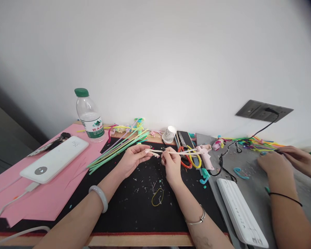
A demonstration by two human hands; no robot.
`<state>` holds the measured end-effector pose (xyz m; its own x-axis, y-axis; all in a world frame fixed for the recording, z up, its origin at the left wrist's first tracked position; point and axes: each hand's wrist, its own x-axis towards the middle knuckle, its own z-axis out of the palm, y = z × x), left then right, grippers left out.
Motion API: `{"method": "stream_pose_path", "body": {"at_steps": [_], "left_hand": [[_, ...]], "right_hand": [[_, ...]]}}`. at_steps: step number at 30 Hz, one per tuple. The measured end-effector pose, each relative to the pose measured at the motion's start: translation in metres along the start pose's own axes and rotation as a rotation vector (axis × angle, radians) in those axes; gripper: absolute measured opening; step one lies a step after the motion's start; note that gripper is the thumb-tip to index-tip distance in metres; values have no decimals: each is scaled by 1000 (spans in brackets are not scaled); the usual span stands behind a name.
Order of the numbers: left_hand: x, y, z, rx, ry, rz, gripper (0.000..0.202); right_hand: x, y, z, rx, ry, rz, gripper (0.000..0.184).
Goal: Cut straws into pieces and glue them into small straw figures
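A cream-white pipe cleaner (184, 153) stretches between my two hands above the black mat (124, 214). My left hand (133, 159) pinches its left end between thumb and fingertips, where a short bent piece hangs down. My right hand (172, 166) is closed around it just to the right, and its long tails run on toward the glue gun. Left of my hands lies a bundle of green and yellow pipe cleaners (111, 155). Orange-handled scissors (184, 162) and yellow-handled scissors (198, 161) lie beyond my right hand. A yellow rubber band (152, 200) rests among scraps.
A pink glue gun (206, 159) lies at right. Behind stand a paper cup (169, 134) and a water bottle (93, 126). Power banks (57, 157) flank the mat, one on pink paper (49, 204). A co-worker's hands (277, 164) work at far right, below a wall socket (259, 110).
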<state>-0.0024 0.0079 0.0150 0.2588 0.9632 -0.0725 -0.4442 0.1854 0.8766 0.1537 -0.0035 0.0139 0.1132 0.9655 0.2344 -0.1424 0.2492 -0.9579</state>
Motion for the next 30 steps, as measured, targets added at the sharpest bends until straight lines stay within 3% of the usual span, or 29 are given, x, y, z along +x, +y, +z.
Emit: {"method": "stream_pose_path", "body": {"at_steps": [8,12,15,21,30], "left_hand": [[-1,-3,3,353,-28,90,27],[-1,-5,3,514,-84,175,24],[-1,-3,4,404,-83,127,29],[-4,1,6,198,-144,-88,30],[-6,0,-1,96,-289,-149,25]], "right_hand": [[0,0,-3,-21,3,-6,26],[-1,5,-3,-149,-70,9,24],[-1,5,-2,-161,-93,18,25],[1,0,-1,18,-117,72,29],[0,2,2,151,-281,207,25]]}}
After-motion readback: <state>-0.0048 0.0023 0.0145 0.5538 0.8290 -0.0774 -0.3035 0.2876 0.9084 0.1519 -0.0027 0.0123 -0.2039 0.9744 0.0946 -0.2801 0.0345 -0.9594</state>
